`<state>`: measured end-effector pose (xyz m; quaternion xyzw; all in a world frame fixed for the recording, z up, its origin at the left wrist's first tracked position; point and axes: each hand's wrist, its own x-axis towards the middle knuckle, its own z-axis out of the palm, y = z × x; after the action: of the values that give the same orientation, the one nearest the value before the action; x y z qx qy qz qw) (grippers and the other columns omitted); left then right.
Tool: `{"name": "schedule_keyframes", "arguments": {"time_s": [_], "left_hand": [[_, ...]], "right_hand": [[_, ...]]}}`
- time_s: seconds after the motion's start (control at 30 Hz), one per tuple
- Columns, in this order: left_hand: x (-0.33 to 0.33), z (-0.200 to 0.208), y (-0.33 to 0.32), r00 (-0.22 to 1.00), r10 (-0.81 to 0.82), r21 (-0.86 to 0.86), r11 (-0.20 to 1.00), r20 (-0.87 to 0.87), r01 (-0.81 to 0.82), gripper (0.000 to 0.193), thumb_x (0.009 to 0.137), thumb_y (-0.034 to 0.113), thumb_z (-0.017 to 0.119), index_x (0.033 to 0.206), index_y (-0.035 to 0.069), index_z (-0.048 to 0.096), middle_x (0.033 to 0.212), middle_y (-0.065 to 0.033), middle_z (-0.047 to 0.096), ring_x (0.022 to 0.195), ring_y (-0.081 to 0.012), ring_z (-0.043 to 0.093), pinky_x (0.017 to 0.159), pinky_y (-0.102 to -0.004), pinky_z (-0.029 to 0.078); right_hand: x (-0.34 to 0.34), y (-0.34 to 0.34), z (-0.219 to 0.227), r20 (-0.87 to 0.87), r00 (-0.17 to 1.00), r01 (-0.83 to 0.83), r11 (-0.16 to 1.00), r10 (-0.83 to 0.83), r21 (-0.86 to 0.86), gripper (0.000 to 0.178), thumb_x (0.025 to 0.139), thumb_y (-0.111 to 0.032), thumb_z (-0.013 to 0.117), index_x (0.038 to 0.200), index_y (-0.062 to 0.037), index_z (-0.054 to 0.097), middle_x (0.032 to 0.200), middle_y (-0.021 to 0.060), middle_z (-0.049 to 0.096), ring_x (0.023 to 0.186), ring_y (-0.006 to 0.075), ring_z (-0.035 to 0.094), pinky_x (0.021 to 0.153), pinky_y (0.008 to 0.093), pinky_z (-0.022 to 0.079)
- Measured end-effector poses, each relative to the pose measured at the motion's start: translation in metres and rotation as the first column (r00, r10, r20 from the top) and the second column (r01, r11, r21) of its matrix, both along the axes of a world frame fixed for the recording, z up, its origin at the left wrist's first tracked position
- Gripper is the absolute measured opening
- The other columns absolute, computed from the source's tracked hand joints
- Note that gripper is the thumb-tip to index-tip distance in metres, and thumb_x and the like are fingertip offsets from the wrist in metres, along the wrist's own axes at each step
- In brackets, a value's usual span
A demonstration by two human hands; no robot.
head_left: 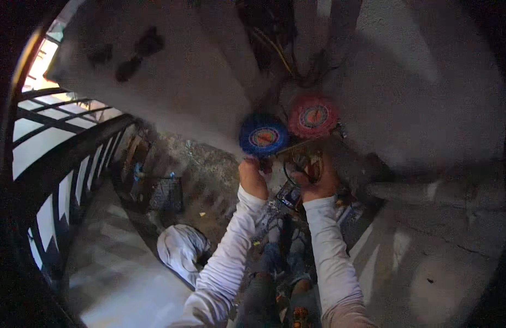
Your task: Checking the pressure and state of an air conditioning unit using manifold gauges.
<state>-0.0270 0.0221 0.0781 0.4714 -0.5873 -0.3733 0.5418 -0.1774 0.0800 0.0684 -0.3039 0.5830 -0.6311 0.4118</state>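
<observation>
Two round discs with ringed, patterned labels, perhaps coils of wire, sit side by side in front of me. The blue disc (264,135) is on the left and the pinkish-red disc (313,116) is on the right, slightly higher. My left hand (254,179) is closed just below the blue disc; its fingertips are dim, and I cannot tell what they grip. Below the red disc my right hand (321,183) is curled by a dark loop (288,169), perhaps wire or cable. What lies within its fingers is hidden in shadow.
Dark and yellow cables (277,49) hang on the pale wall ahead. A black railing (72,153) curves along the left. A white sack (182,249) and a dark mesh basket (166,192) are at lower left. A small dark box (288,195) is near my right hand.
</observation>
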Motion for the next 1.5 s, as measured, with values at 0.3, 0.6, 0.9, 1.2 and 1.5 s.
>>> {"name": "schedule_keyframes", "arguments": {"time_s": [0.3, 0.6, 0.9, 1.2, 1.5], "left_hand": [[-0.015, 0.018, 0.004, 0.996, -0.01, 0.007, 1.0, -0.087, 0.01, 0.032, 0.094, 0.017, 0.032, 0.072, 0.0, 0.046, 0.062, -0.0105, 0.049, 0.054, -0.0202, 0.049, 0.05, -0.0318, 0.038], [-0.007, 0.005, -0.003, 0.961, 0.001, 0.201, 0.978, -0.277, 0.057, 0.044, 0.096, 0.029, 0.03, 0.069, 0.0, 0.048, 0.062, -0.0094, 0.049, 0.056, -0.0188, 0.047, 0.052, -0.0323, 0.035], [-0.01, 0.009, -0.004, 0.998, 0.048, 0.053, 0.997, 0.045, -0.05, 0.048, 0.095, 0.037, 0.035, 0.07, 0.0, 0.052, 0.063, -0.0083, 0.053, 0.058, -0.0164, 0.048, 0.051, -0.0356, 0.038], [-0.016, 0.035, -0.003, 0.996, 0.044, 0.181, 0.983, -0.08, -0.029, 0.056, 0.093, 0.045, 0.037, 0.064, -0.001, 0.052, 0.057, -0.0044, 0.05, 0.054, -0.0134, 0.047, 0.049, -0.0317, 0.034], [-0.012, 0.025, -0.003, 0.957, 0.222, -0.106, 0.973, 0.189, -0.205, 0.06, 0.092, 0.045, 0.037, 0.064, -0.006, 0.05, 0.059, -0.0231, 0.049, 0.052, -0.0331, 0.045, 0.052, -0.0435, 0.033]], "right_hand": [[-0.007, 0.002, 0.006, 0.02, 0.999, 0.046, 0.996, -0.045, -0.072, 0.066, 0.069, -0.002, 0.073, 0.125, 0.0018, 0.038, 0.115, 0.0128, 0.051, 0.103, 0.0197, 0.052, 0.085, 0.0317, 0.048], [-0.006, 0.002, 0.005, -0.271, 0.963, 0.001, 0.999, -0.013, -0.045, 0.075, 0.062, 0.002, 0.077, 0.126, -0.0024, 0.038, 0.118, 0.0101, 0.048, 0.104, 0.0194, 0.051, 0.083, 0.0309, 0.05], [-0.008, -0.005, 0.023, 0.231, 0.971, -0.04, 0.993, 0.066, -0.115, 0.074, 0.063, 0.005, 0.074, 0.128, -0.0053, 0.038, 0.119, 0.0088, 0.048, 0.105, 0.021, 0.051, 0.081, 0.031, 0.052], [-0.007, -0.006, 0.035, 0.102, 0.992, -0.067, 0.996, 0.072, -0.051, 0.075, 0.062, 0.005, 0.075, 0.126, -0.0036, 0.037, 0.122, 0.009, 0.045, 0.108, 0.0215, 0.047, 0.083, 0.0297, 0.05], [-0.01, -0.01, 0.037, 0.521, 0.853, 0.005, 0.997, 0.033, -0.072, 0.062, 0.073, 0.003, 0.063, 0.129, -0.0064, 0.036, 0.13, 0.0119, 0.039, 0.112, 0.029, 0.044, 0.081, 0.0444, 0.054]]}}
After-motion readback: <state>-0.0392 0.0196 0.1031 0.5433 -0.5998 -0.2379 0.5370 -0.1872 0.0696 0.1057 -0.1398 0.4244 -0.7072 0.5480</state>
